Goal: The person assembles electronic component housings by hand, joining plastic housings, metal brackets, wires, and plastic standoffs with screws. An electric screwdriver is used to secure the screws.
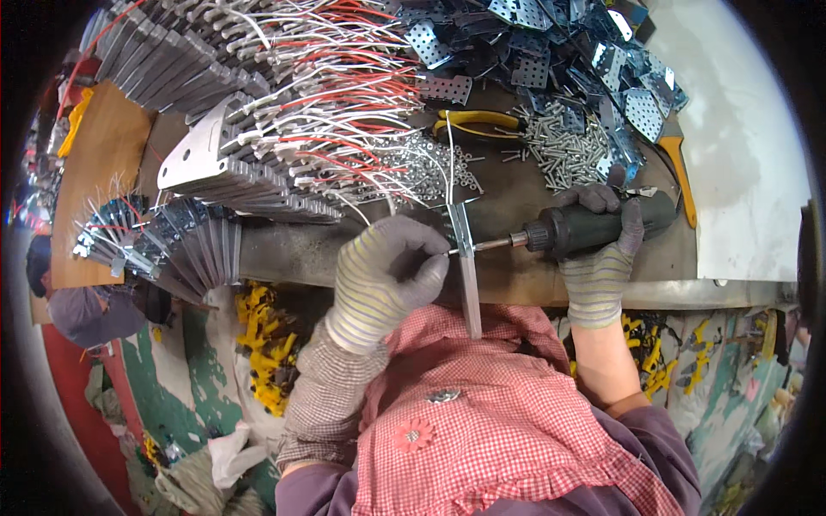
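"Two striped gloves cover your hands. Where does your left hand stand?"

"Your left thumb and forefinger are drawn together at the left side of a grey metal bar. Whether they grip the bar itself or something small against it, I cannot tell."

"And your right hand?"

"It's wrapped around a dark power screwdriver, held level. Its thin shaft points left and reaches the right side of the bar."

"So where is that bar?"

"Between your hands, roughly upright in view, at the front edge of the table; its lower end overlaps your red checked apron. One white wire rises near its top."

"What lies beyond your hands?"

"Loose nuts past your left one, and a heap of screws past your right. Yellow-handled pliers lie between, with bluish punched plates piled behind."

"And to the sides?"

"Rows of grey bars with red and white wires on your left; an orange-handled tool beside a pale sheet on your right."
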The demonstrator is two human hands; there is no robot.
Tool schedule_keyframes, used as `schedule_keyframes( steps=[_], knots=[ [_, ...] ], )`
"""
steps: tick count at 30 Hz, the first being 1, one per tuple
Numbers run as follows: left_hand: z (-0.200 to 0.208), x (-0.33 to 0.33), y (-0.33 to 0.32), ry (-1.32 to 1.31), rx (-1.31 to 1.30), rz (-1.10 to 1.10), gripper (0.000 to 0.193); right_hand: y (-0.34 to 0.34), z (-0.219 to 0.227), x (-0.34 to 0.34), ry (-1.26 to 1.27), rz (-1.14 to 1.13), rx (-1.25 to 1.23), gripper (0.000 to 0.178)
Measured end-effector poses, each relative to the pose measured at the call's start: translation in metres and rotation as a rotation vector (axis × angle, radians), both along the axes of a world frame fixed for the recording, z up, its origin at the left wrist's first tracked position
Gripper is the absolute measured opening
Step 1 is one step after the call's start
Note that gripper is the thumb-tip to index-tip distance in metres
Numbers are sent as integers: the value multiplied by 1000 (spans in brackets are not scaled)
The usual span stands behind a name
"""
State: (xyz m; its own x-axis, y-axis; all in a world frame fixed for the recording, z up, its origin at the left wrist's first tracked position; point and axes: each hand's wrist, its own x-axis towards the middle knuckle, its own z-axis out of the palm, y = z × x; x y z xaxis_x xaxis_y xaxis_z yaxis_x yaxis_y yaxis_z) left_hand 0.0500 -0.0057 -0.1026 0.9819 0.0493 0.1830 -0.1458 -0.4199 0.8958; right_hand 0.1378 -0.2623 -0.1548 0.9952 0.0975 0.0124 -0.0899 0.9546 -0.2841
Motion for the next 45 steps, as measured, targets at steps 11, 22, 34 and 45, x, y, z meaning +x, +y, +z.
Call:
schedule_keyframes(
  steps=[11, 22, 34, 45],
  knots=[
    [-16, -4, -13, -93, 36, 105, 17, 2, 5, -2, -10, 51, 109, 30],
    [-24, 1, -26, -203, -83, 135, 9, 1, 1, -1, 4, 40, 109, 36],
    [-40, 10, -40, -432, 244, 211, 7, 6, 1, -3, 38, -3, 26, 34],
    [-35, 6, -38, -434, 253, 196, 7, 3, -6, 0, 70, 8, 9, 47]
  ],
)
